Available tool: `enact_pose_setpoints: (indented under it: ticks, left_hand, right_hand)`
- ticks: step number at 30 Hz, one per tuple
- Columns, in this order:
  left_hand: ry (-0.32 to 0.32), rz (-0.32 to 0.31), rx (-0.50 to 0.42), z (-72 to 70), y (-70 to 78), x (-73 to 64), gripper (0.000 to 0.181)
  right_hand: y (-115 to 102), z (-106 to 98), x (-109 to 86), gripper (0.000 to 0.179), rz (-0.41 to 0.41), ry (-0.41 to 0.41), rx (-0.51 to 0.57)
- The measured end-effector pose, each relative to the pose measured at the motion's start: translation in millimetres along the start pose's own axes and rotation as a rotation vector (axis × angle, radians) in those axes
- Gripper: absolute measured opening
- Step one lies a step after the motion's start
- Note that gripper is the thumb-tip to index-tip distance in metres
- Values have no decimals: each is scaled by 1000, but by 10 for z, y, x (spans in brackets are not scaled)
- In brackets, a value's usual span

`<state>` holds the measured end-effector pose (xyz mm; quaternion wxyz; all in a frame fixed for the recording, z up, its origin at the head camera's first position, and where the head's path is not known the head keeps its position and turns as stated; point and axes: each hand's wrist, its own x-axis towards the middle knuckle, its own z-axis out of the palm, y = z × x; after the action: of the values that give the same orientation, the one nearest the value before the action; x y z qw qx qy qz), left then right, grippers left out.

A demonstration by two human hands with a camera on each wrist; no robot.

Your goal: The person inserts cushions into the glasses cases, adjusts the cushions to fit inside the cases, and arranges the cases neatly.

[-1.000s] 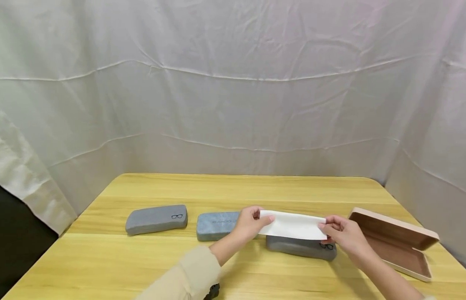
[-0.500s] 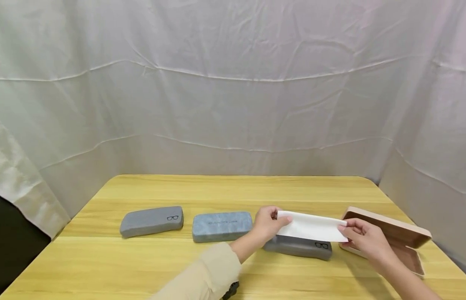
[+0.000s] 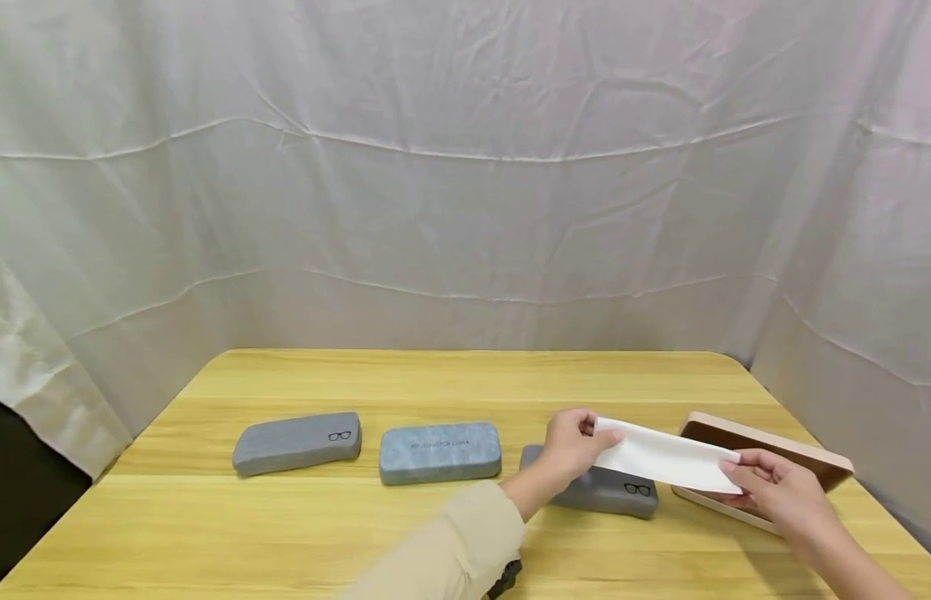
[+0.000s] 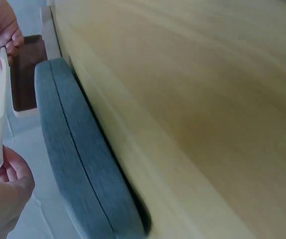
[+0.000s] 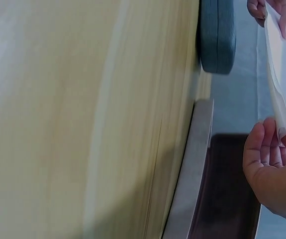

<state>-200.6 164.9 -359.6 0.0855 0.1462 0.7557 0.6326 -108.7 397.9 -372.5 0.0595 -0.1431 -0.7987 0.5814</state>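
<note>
A folded white cloth (image 3: 663,455) is stretched between the two hands, above the table. My left hand (image 3: 573,442) pinches its left end between thumb and fingers, over a grey glasses case (image 3: 603,492) with a spectacles mark. At the other end, my right hand (image 3: 780,487) pinches the cloth near an open glasses case (image 3: 765,433), pale outside and brown inside. The right hand and cloth cover part of that case in the head view. In the right wrist view the cloth (image 5: 280,64) shows layered folds along its edge.
A blue glasses case (image 3: 439,454) with lettering lies shut left of the hands. Farther left lies another grey glasses case (image 3: 296,443). All rest on a wooden table (image 3: 285,533), with a pale curtain (image 3: 465,217) hanging behind it.
Both hands have moved right with the cloth, from over the grey case towards the open case. The cloth's right end now tilts lower and overlaps the open case in the head view.
</note>
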Motion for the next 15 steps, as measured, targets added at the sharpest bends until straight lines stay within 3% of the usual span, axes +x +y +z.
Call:
enact_pose_setpoints:
  ticks: [5, 9, 15]
  left_hand:
    - [12, -11, -1, 129, 32, 19, 12]
    - [24, -19, 25, 250, 43, 41, 11]
    - [19, -23, 42, 443, 81, 77, 10]
  right_hand:
    - [50, -120, -9, 16, -3, 1, 102]
    - [93, -240, -20, 18, -23, 0, 85]
    - [147, -416, -40, 14, 25, 17, 19]
